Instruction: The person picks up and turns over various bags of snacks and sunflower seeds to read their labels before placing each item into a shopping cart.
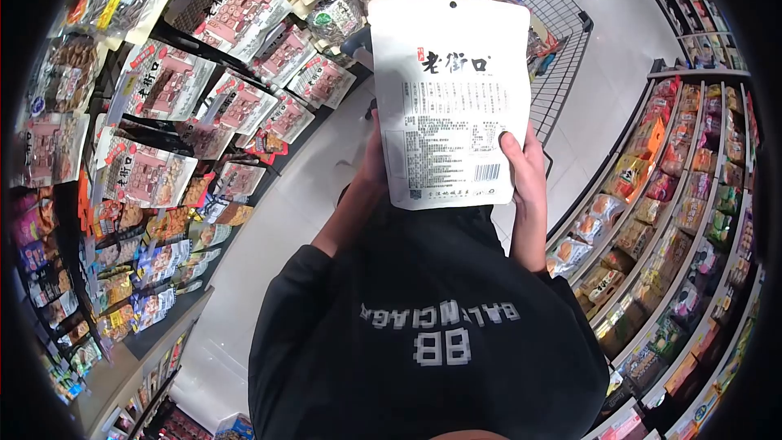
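Note:
A white snack pouch (pixel 448 106) with black printed text, a barcode near its bottom right and a small hole at its top is held upright in front of my chest, printed back towards the camera. My right hand (pixel 524 167) grips its lower right edge, the thumb on the printed face and the fingers behind. At the pouch's left edge is my left hand (pixel 375 155); its fingers are mostly hidden behind the pouch.
Hanging snack bags (pixel 147 167) fill the shelf rack on the left. A wire shopping cart (pixel 566 53) with some goods in it stands beyond the pouch. Curved shelves (pixel 652 220) of packaged food line the right, and pale floor tiles (pixel 285 220) run between.

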`<state>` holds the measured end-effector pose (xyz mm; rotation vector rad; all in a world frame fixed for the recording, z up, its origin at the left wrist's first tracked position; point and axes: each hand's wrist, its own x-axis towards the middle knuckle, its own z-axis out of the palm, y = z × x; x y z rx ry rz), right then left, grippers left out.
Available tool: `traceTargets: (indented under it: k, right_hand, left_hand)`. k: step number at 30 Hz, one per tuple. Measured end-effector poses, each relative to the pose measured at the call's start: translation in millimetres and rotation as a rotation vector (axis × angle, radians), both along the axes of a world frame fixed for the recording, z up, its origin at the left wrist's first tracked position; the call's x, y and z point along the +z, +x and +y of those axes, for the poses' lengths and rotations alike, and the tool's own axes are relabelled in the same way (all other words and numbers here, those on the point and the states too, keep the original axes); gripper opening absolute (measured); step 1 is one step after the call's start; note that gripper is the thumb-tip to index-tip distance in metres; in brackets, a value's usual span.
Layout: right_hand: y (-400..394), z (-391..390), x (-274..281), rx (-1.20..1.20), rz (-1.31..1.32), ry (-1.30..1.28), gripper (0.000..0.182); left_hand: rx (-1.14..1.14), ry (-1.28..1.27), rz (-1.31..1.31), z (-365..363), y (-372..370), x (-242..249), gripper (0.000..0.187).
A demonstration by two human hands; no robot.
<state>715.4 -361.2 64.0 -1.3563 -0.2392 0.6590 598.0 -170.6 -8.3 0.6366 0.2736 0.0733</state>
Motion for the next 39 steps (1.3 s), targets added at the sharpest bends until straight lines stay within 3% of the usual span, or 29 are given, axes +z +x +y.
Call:
traceTargets:
  k: [12, 15, 16, 18, 21, 22, 24, 26, 28, 31, 34, 35, 39]
  right_hand:
    - [-1, 1, -1, -0.094, 0.046, -0.037, 0.062]
    - [-4, 9, 3, -0.24, -0.509, -0.466, 0.062]
    - [-5, 12, 15, -0.279, -0.666, -0.53, 0.064]
    - [-13, 7, 28, -0.129, -0.777, -0.515, 0.068]
    - [-33, 23, 50, 0.14, -0.611, -0.32, 0.078]
    - [-38, 29, 44, 0.179, -0.464, -0.228, 0.086]
    - [-40, 40, 45, 0.165, -0.513, -0.243, 0.095]
    - [-37, 39, 23, 0.04, -0.362, -0.112, 0.107]
    - [-24, 37, -2, -0.015, -0.132, 0.267, 0.107]
    - [-18, 35, -33, -0.182, 0.115, 0.498, 0.094]
    - [-3, 35, -45, -0.252, 0.219, 0.631, 0.068]
    - [2, 32, -51, -0.282, 0.276, 0.645, 0.064]
    - [35, 19, -55, -0.418, 0.383, 0.62, 0.047]
  left_hand:
    - [-0.028, -0.043, 0.1, -2, 7, -1, 0.075]
    - [0.041, -0.159, 0.149, -5, 9, 12, 0.076]
    - [0.063, -0.118, 0.121, -5, 8, 16, 0.076]
    - [0.105, -0.033, 0.062, -5, 6, 24, 0.077]
    - [0.184, 0.187, 0.079, -14, 4, 44, 0.082]
    - [0.164, 0.409, 0.033, -16, 4, 52, 0.084]
    - [0.127, 0.851, -0.073, -17, 6, 73, 0.089]
    - [0.099, 1.253, -0.173, -15, 7, 78, 0.096]
    - [0.083, 1.463, -0.125, -23, 5, 94, 0.095]
    - [0.004, 1.761, -0.145, -31, 4, 116, 0.091]
    - [-0.187, 1.89, -0.23, -37, 6, 129, 0.085]
    - [-0.156, 1.711, -0.303, -36, 7, 128, 0.07]
    - [-0.19, 1.599, -0.249, -24, 7, 111, 0.051]
